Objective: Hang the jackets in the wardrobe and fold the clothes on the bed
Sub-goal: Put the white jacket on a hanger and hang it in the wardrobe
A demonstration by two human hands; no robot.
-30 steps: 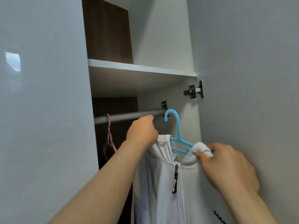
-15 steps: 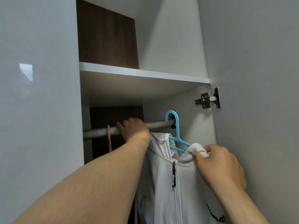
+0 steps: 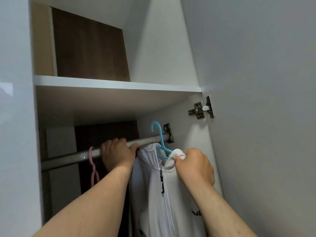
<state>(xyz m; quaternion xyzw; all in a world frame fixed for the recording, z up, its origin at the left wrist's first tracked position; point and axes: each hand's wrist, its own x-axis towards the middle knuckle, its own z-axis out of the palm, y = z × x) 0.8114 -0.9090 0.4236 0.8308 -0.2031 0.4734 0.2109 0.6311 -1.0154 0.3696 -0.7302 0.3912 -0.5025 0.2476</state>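
A white zip-up jacket (image 3: 153, 199) hangs on a blue hanger (image 3: 159, 139) inside the wardrobe. The hanger's hook sits up at the metal rail (image 3: 73, 155), close to its right bracket. My left hand (image 3: 116, 154) is curled over the rail just left of the jacket. My right hand (image 3: 195, 166) pinches the jacket's right collar and shoulder beside the hanger arm. The jacket's lower part runs out of view.
A pink hanger (image 3: 93, 166) hangs bare on the rail to the left of my left hand. A white shelf (image 3: 118, 85) spans the wardrobe above the rail. The open door (image 3: 265, 117) with its hinge (image 3: 201, 108) stands close on the right.
My left hand rose from the jacket's shoulder to grip the rail. The blue hook has come up level with the rail. The view has tilted upward.
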